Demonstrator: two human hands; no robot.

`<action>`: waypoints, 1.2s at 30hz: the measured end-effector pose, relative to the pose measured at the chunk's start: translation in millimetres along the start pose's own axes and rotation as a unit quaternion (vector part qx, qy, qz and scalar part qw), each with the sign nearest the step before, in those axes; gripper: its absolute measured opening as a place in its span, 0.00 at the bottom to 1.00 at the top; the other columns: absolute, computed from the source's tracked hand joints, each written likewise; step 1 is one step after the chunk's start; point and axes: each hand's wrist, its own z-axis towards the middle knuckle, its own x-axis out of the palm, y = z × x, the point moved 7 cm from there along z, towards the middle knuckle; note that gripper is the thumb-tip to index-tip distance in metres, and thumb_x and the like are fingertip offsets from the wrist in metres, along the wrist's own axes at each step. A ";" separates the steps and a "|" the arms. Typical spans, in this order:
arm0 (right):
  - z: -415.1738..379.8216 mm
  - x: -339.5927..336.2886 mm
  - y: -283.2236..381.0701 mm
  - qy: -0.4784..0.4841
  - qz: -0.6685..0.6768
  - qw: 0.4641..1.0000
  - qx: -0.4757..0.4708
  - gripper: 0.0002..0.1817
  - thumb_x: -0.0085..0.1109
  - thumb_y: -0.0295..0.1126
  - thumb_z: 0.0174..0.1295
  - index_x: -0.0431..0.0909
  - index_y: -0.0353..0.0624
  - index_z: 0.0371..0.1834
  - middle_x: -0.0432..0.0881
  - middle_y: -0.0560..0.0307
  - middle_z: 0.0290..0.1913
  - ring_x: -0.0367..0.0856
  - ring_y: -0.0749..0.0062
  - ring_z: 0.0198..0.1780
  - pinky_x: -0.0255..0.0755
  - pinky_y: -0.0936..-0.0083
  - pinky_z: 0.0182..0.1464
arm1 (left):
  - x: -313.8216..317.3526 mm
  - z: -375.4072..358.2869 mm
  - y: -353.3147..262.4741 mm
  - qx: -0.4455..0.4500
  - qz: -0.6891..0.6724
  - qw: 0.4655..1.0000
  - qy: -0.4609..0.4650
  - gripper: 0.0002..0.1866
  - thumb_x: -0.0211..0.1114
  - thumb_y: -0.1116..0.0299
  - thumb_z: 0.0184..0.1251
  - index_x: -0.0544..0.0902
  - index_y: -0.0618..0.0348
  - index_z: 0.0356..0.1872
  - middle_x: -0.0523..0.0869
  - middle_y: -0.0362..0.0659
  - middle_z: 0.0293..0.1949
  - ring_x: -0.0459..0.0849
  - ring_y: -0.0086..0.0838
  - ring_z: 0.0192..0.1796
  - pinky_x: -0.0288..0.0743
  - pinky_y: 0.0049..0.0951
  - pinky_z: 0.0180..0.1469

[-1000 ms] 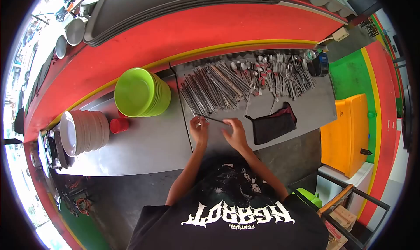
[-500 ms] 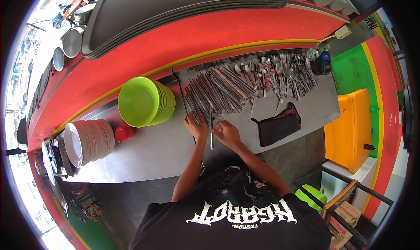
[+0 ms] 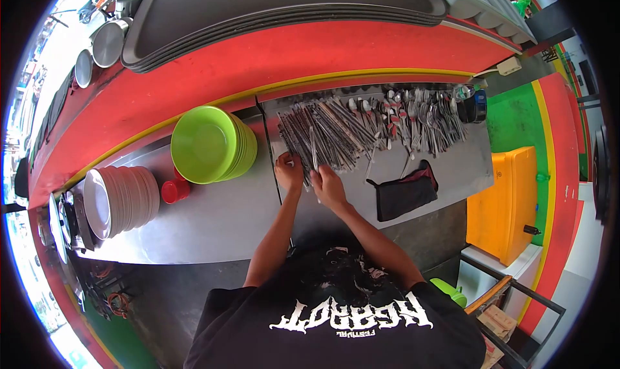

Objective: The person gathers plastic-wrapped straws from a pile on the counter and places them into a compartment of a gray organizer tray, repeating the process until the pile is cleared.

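Note:
My right hand [image 3: 330,188] is closed around slim pale metal chopsticks [image 3: 314,150], which point away from me across the steel table [image 3: 239,220]. Just left of it, my left hand [image 3: 290,172] has its fingers curled in by the near end of the chopstick pile [image 3: 326,133]; what they hold, if anything, is hidden. The chopsticks in the pile lie roughly side by side, dark and silver. Beyond them to the right are loose spoons [image 3: 365,107] and a heap of forks [image 3: 434,114]. A black cloth pouch with a dark red lining [image 3: 407,196] lies right of my right hand.
Stacked green bowls [image 3: 203,146], a red cup [image 3: 173,191] and stacked white plates [image 3: 119,201] stand to the left. A red ledge [image 3: 258,52] with black trays [image 3: 284,4] runs along the back. A yellow bin [image 3: 500,204] stands at right.
My right hand has closed on the chopsticks and raised them away from me. My left hand has moved slightly up, its fingers more curled. The camera view has shifted a little.

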 end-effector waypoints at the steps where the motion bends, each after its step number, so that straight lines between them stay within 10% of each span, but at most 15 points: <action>1: 11.3 -1.9 4.1 -0.012 -0.006 1.000 -0.007 0.13 0.57 0.35 0.65 0.68 0.36 0.32 0.75 0.43 0.33 0.77 0.43 0.36 0.69 0.53 0.39 | 2.3 1.9 3.3 0.008 0.015 1.000 -0.008 0.14 0.65 0.60 0.60 0.83 0.59 0.42 0.85 0.47 0.37 0.84 0.43 0.38 0.77 0.43 0.42; 10: 44.4 16.9 -2.5 -0.027 -0.100 0.995 -0.010 0.25 0.71 0.38 0.52 0.71 0.40 0.49 0.72 0.47 0.46 0.74 0.48 0.50 0.71 0.58 0.50 | -3.5 3.8 5.4 0.013 0.076 0.997 -0.005 0.15 0.60 0.56 0.65 0.82 0.56 0.41 0.85 0.48 0.41 0.85 0.47 0.41 0.77 0.46 0.42; 20: 35.9 28.8 -2.2 0.003 -0.172 0.985 0.008 0.21 0.70 0.36 0.49 0.76 0.38 0.43 0.75 0.45 0.45 0.75 0.46 0.50 0.72 0.57 0.53 | -11.6 1.2 8.4 -0.007 -0.045 0.998 0.038 0.20 0.65 0.52 0.63 0.84 0.59 0.43 0.88 0.48 0.31 0.88 0.42 0.35 0.79 0.39 0.40; 26: 34.1 13.1 -4.5 0.022 -0.097 0.991 0.088 0.19 0.65 0.35 0.53 0.78 0.31 0.43 0.79 0.38 0.45 0.78 0.43 0.50 0.73 0.56 0.53 | 12.5 2.0 19.2 -0.009 -0.225 0.971 0.076 0.17 0.67 0.61 0.66 0.83 0.68 0.42 0.86 0.41 0.28 0.80 0.22 0.30 0.73 0.26 0.33; 36: 16.7 -11.5 -15.3 -0.012 -0.043 0.996 0.073 0.16 0.62 0.33 0.56 0.79 0.29 0.41 0.81 0.31 0.38 0.81 0.37 0.44 0.75 0.54 0.48 | 31.4 -23.0 -4.8 -0.033 -0.283 0.952 0.113 0.16 0.66 0.61 0.67 0.82 0.67 0.41 0.85 0.42 0.30 0.80 0.23 0.33 0.73 0.28 0.36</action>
